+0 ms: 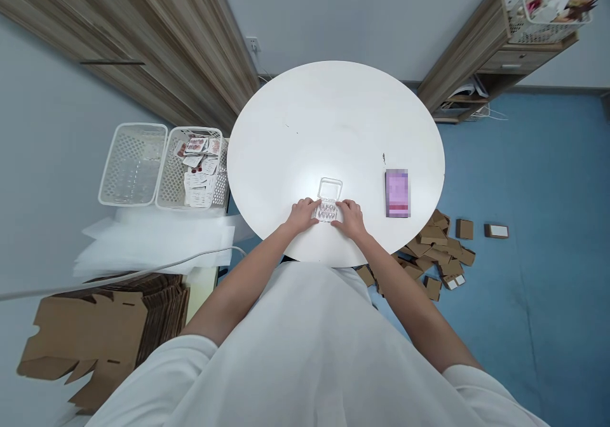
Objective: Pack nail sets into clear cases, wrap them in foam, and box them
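A small clear plastic case (327,211) lies on the white round table (333,115) close to its near edge. Its hinged lid (330,189) is up and tilts away from me. Inside the base sit two rows of small pinkish pieces that look like press-on nails, too small to make out fully. My left hand (303,215) grips the case at its left side, thumb near the front corner. On the opposite side my right hand (350,218) holds it the same way, fingers curled at the back corner and thumb in front.
A phone with a blurred pink screen (397,193) lies to the right on the table. At left stand a basket of printed packets (216,189) and another white basket (107,166), above white sheets (157,239) and flat cardboard (90,332). Small brown boxes (433,235) litter the floor at right.
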`<state>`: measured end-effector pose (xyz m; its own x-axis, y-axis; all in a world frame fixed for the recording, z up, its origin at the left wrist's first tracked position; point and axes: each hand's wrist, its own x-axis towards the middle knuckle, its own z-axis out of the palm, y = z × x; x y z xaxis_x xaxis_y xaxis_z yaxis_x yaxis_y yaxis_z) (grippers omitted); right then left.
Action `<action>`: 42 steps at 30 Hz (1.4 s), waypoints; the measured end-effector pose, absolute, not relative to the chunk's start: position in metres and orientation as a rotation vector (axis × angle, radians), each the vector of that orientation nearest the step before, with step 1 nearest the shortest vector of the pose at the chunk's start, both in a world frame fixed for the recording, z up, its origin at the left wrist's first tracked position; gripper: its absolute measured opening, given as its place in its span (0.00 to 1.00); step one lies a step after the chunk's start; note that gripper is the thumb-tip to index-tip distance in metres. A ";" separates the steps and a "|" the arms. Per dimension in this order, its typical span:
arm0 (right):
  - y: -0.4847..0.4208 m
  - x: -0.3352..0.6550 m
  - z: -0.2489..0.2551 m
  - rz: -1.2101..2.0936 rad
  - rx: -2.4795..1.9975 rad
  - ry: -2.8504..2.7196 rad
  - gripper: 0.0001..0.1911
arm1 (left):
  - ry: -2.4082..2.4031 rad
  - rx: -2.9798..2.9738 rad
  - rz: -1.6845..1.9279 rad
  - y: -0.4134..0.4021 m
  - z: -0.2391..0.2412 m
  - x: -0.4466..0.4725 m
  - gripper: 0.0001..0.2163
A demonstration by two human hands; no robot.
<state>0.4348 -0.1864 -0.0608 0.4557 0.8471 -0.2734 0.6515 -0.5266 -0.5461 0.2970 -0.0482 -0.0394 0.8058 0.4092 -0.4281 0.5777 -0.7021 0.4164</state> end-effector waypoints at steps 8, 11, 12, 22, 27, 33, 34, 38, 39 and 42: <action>-0.194 0.434 -0.057 0.817 -2.283 -1.116 0.35 | 0.855 2.178 -0.225 -0.053 -0.041 0.288 0.32; -0.191 0.440 -0.055 0.931 -2.182 -0.861 0.31 | 1.005 1.906 -0.169 -0.057 -0.041 0.284 0.26; -0.189 0.441 -0.055 0.960 -2.154 -0.767 0.29 | 1.042 1.832 -0.157 -0.058 -0.041 0.284 0.24; -0.171 0.427 -0.058 1.034 -1.916 -0.269 0.26 | 1.075 1.401 0.003 -0.063 -0.058 0.287 0.16; -0.182 0.430 -0.052 1.100 -1.636 -0.187 0.30 | 0.952 1.048 0.096 -0.061 -0.050 0.278 0.17; -0.195 0.426 -0.031 1.113 -1.451 -0.245 0.29 | 0.852 0.840 0.020 -0.063 -0.028 0.269 0.18; -0.196 0.424 -0.027 1.109 -1.442 -0.264 0.29 | 0.840 0.839 0.018 -0.065 -0.024 0.267 0.19; -0.198 0.424 -0.012 1.108 -1.455 -0.369 0.30 | 0.799 0.858 0.019 -0.068 -0.014 0.261 0.21; -0.197 0.426 -0.008 1.114 -1.456 -0.382 0.29 | 0.791 0.868 0.016 -0.069 -0.011 0.259 0.21; -0.190 0.433 0.005 1.133 -1.443 -0.365 0.26 | 0.777 0.886 0.012 -0.069 -0.007 0.255 0.21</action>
<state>0.4333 -0.1900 0.0049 0.4757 0.7735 -0.4189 -0.3840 -0.2458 -0.8900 0.2554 -0.0694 -0.0073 0.7313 0.3157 -0.6046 0.2969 0.6507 0.6989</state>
